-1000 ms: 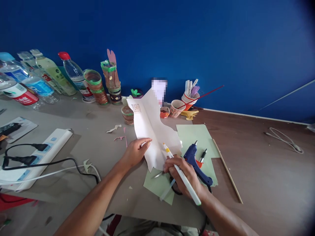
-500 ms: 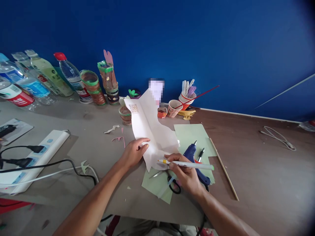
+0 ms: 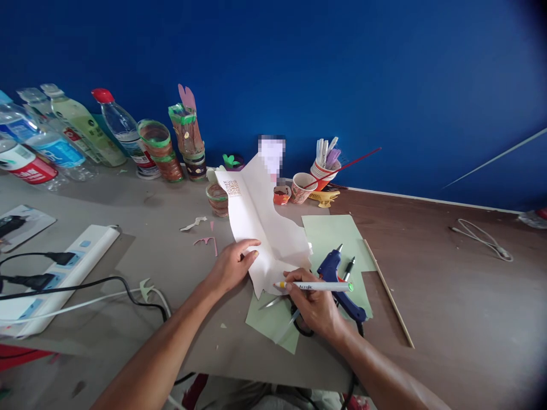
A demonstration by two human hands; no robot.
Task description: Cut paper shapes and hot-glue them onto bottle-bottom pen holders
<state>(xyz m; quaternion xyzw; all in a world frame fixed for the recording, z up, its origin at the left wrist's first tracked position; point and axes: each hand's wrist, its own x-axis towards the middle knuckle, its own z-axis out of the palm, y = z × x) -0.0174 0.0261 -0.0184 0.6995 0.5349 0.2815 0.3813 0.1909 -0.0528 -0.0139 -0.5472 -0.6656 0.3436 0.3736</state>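
Observation:
A wavy-edged white sheet of paper [image 3: 273, 233] with a printed code near its upper left corner lies creased in front of me. My left hand [image 3: 233, 263] rests on its left edge, thumb and index finger apart. In my right hand [image 3: 314, 304] is a white acrylic marker [image 3: 318, 286], gripped near its yellow tip end. That tip is at the lower part of the sheet; whether it touches, I cannot tell. Scissors [image 3: 270, 303], partly hidden by my right hand, lie on green paper [image 3: 294, 341]. A blue glue gun [image 3: 331, 265] and a black pen [image 3: 348, 269] lie just beyond that hand.
Plastic bottles [image 3: 123, 134] and painted containers [image 3: 188, 134] line the blue wall. Paper cups [image 3: 303, 191], one group holding markers, stand at the back. A power strip [image 3: 85, 256] with cables is at left, a thin wooden stick [image 3: 388, 293] at right. Pink paper scraps [image 3: 209, 242] lie nearby.
My right hand has shifted slightly left and turned, and the marker's rear end has swung left and up a little. The left hand and the sheet stay where they were.

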